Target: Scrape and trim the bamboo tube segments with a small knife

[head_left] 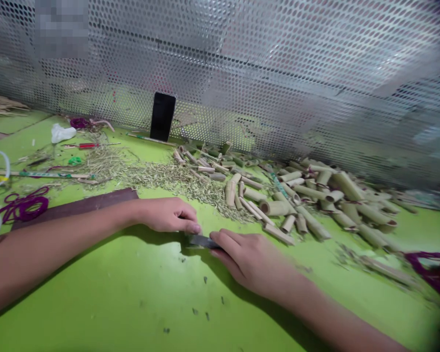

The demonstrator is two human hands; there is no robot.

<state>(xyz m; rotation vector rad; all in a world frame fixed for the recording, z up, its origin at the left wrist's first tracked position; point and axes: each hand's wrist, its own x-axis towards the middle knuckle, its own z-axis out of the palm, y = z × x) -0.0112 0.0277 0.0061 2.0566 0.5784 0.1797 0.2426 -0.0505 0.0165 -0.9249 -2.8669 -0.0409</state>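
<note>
My left hand (pixel 168 215) lies on the green table (pixel 132 293) with its fingers curled, the fingertips pinching one end of a small dark flat blade-like piece (pixel 202 240). My right hand (pixel 250 258) comes from the lower right and pinches the other end of that same piece. The piece lies low against the table between both hands. Just beyond the hands is a heap of short cut bamboo tubes (pixel 300 195) and a spread of fine bamboo shavings (pixel 168 178).
A black phone (pixel 163 116) leans upright on the perforated metal screen (pixel 242 73) at the back. Purple cord (pixel 22 206), a brown board (pixel 80 204), a white rag (pixel 61 132) and thin sticks lie at the left. More purple cord (pixel 434 271) sits at the right edge.
</note>
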